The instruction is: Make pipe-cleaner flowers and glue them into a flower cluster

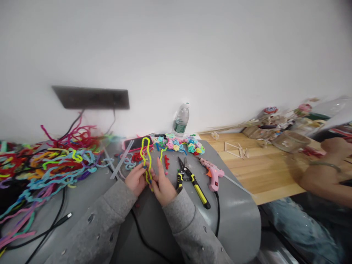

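Both my hands meet over the grey table [236, 216], pinching a yellow pipe cleaner [146, 152] that loops upward between them. My left hand [136, 179] grips its lower part from the left with closed fingers. My right hand [162, 187] holds it from the right, index finger raised along the stem. Something blue shows at the fingertips. Grey sleeves cover both my arms.
A tangle of coloured pipe cleaners [46, 165] lies at the left. Pliers [192, 181], a pink glue gun [213, 176], small pipe-cleaner flowers [181, 143], a phone [136, 143] and a water bottle [181, 120] lie ahead. Another person's arm [321, 176] rests on the wooden table [261, 172] at the right.
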Tool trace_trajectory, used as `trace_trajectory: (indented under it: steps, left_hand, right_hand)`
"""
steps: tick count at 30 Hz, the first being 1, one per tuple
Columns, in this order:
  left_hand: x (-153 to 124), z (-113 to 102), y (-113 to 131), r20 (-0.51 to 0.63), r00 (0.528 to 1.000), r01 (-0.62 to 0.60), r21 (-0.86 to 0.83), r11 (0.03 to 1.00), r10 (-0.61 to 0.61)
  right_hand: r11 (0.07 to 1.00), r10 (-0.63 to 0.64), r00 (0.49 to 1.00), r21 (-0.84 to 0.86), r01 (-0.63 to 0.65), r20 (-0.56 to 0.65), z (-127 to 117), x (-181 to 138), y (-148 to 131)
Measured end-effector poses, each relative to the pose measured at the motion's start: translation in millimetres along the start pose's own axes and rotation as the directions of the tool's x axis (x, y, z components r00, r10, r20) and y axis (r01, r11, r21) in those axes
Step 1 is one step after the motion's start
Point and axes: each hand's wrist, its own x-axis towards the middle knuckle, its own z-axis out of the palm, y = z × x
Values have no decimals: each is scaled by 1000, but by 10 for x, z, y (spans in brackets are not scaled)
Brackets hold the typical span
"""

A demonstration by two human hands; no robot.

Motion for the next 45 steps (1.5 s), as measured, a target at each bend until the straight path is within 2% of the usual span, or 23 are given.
trace_trajectory:
  steps: [6, 9, 11, 13, 15, 18, 22, 25, 27, 29, 31, 33, 34, 36, 39, 42, 43, 45]
  left_hand:
    - [-31, 72, 50, -25, 998, -57, -14, 998, 57]
    - [-50, 76, 46, -24, 998, -52, 28, 998, 53]
    - [-67, 70, 7, 15, 999, -33, 112, 993, 32]
    - [-87, 61, -47, 84, 996, -35, 233, 972, 15]
    - [-110, 55, -90, 164, 986, -28, 347, 938, -30]
    - [-149, 69, -98, 240, 957, 29, 478, 878, -162]
    - [-196, 121, -56, 252, 929, 79, 584, 808, -272]
    - [-221, 137, -60, 247, 907, 119, 624, 772, -340]
    - [-228, 127, -81, 241, 900, 130, 647, 751, -363]
    - [-226, 106, -101, 249, 898, 116, 662, 740, -364]
    - [-217, 79, -111, 271, 904, 62, 684, 727, -331]
    - [-208, 54, -104, 300, 909, -13, 716, 698, -290]
    - [-205, 45, -93, 317, 908, -50, 732, 679, -275]
    - [-202, 38, -56, 352, 900, -115, 759, 641, -256]
    - [-195, 45, 34, 406, 889, -239, 806, 541, -211]
    - [-156, 19, 140, 477, 867, -427, 860, 280, -144]
    - [-136, -9, 174, 499, 857, -474, 862, 182, -129]
    - [-95, -95, 238, 524, 846, -522, 852, 52, -96]
  right_hand:
    - [995, 47, 991, -97, -35, 125, -44, 18, -95]
    - [991, 68, 997, -111, -70, -23, -101, 51, -153]
    - [996, 40, 992, -69, -49, -122, -141, 81, -193]
    - [1000, -4, 989, -10, 3, -151, -181, 107, -233]
    - [999, -30, 987, 36, 36, -156, -220, 122, -267]
    - [998, -25, 987, 52, 34, -161, -278, 126, -295]
    - [998, -57, 978, -18, 54, -199, -330, 125, -300]
    - [998, -59, 982, 4, 61, -179, -334, 130, -289]
    - [994, -29, 987, 97, 45, -160, -325, 133, -271]
    - [960, 50, 991, 278, -14, -125, -322, 134, -255]
    - [858, 148, 987, 504, -96, -65, -340, 134, -260]
    - [727, 216, 974, 677, -115, -66, -388, 138, -296]
    - [676, 238, 967, 731, -99, -89, -421, 140, -324]
    - [631, 256, 957, 773, -59, -136, -493, 142, -385]
    - [662, 233, 960, 749, -40, -155, -570, 129, -454]
    - [756, 190, 960, 654, -10, -204, -615, 95, -474]
    - [823, 151, 963, 568, 3, -225, -640, 79, -472]
    - [965, 47, 965, 260, 23, -259, -729, 34, -458]
